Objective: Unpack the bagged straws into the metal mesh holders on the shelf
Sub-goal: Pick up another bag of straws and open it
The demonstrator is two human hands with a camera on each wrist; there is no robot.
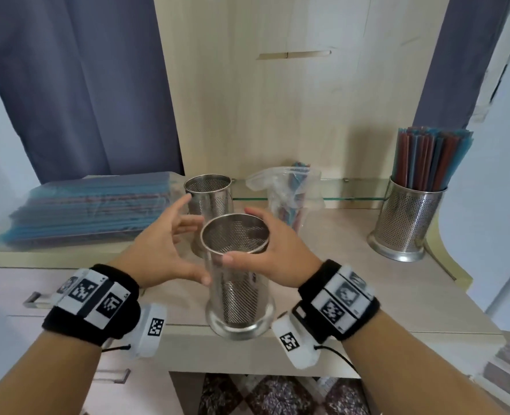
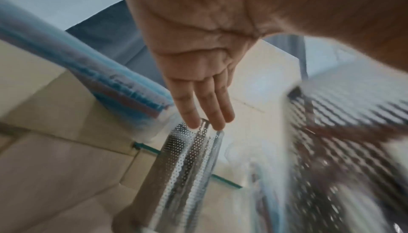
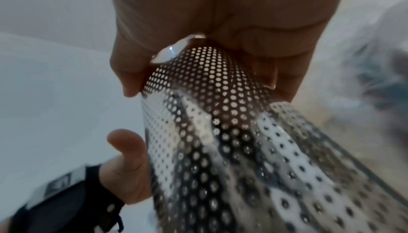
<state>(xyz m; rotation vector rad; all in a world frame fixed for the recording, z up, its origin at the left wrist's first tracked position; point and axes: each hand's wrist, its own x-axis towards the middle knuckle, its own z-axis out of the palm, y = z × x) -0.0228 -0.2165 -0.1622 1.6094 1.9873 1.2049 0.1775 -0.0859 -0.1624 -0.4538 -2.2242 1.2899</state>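
— What do we have in front of us?

— The near mesh holder [image 1: 238, 274] stands upright at the front edge of the pale wooden counter [image 1: 367, 295], its round base on the surface and its mouth empty. Our right hand [image 1: 274, 256] grips it at the rim, thumb across the near side and fingers curled round the far side; the right wrist view shows that same clasp just under the rolled lip.

— And our left hand [image 1: 161, 250]?

— It hangs just beside the holder with the fingers spread and relaxed, holding nothing. The thumb tip comes right up to the holder's wall; whether it touches, we cannot tell. In the left wrist view our fingers [image 2: 207, 107] reach out straight toward a second mesh holder [image 1: 209, 202] standing behind the first, also empty.

— Where are the straws?

— A clear plastic bag [image 1: 286, 190] with a few red and blue straws inside stands just behind and right of the near holder. Far right on the counter, a third holder [image 1: 404, 223] is packed with upright straws [image 1: 427, 157]. On the left, a flat stack of bagged straws [image 1: 89, 208] lies on a raised part of the counter.

— And the room?

— A glass shelf [image 1: 352, 190] runs along a light wood back panel, grey-blue curtains [image 1: 77, 85] hang on both sides, and drawers with metal handles [image 1: 35, 301] sit below the counter on the left. Both our wrists wear black bands with printed markers.
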